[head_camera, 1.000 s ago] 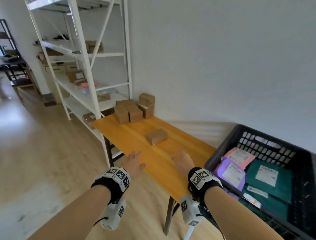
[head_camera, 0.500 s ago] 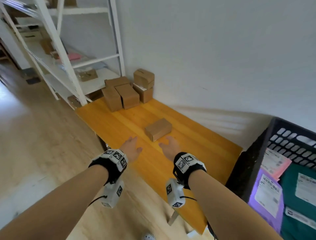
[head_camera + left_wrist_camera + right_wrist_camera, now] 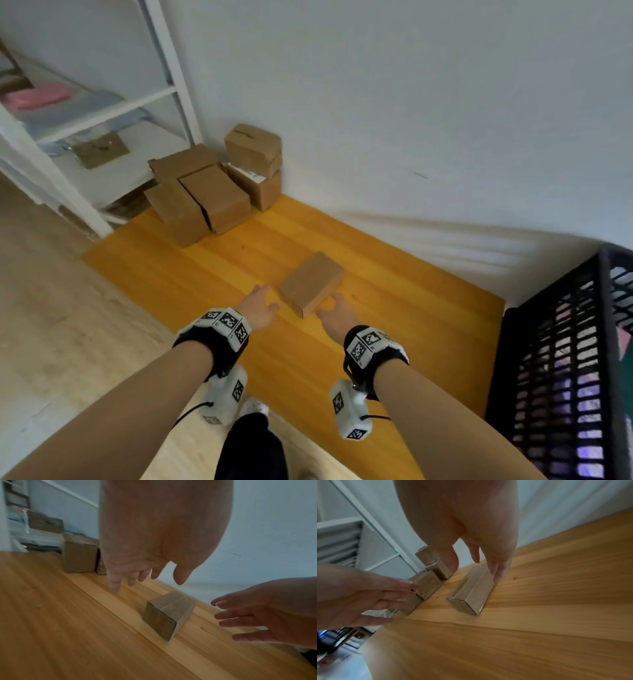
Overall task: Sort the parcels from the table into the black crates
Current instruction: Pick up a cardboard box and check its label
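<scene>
Flat, taped cardboard parcel (image 3: 311, 283) on grained wooden table (image 3: 394, 308).

Bare bench (image 3: 394, 335) lies on every side of the lone flat parcel (image 3: 311, 282), so both its long flanks are reachable; the left hand (image 3: 257, 310) hovers just off its near-left side with fingers spread, the right hand (image 3: 337, 313) at its near-right corner; a cluster of cardboard boxes (image 3: 205, 192) blocks the far-left corner against the wall; the white shelf frame (image 3: 178, 82) stands beyond them; the black crate (image 3: 561, 359) walls off the bench's right end.
</scene>
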Action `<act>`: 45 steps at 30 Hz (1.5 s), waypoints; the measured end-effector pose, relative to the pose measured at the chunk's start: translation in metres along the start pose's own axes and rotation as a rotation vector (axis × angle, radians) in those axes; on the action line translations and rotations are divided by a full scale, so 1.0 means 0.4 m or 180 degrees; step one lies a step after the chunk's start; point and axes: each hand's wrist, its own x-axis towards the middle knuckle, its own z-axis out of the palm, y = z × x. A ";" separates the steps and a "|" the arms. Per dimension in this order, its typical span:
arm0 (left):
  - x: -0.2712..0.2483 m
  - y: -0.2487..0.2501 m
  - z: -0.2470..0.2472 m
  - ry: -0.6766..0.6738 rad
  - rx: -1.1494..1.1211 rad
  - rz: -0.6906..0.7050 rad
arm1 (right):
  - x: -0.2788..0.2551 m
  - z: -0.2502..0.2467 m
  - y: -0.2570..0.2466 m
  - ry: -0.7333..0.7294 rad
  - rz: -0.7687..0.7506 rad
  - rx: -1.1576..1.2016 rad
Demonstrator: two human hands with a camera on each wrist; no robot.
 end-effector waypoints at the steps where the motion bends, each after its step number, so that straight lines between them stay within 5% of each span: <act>1: 0.028 0.001 -0.008 -0.0108 0.0001 0.0025 | 0.022 0.005 -0.003 0.0040 0.0121 0.0057; 20: 0.350 -0.015 -0.042 -0.1137 -0.0027 0.0431 | 0.216 0.101 -0.062 0.0707 0.1306 0.0971; 34: 0.352 -0.011 -0.011 -0.1126 -0.0344 0.0749 | 0.246 0.155 -0.047 0.1166 0.1355 0.1614; 45: 0.242 0.030 -0.082 -0.0738 -0.1323 0.1027 | 0.162 0.102 -0.074 0.1449 0.0832 0.2265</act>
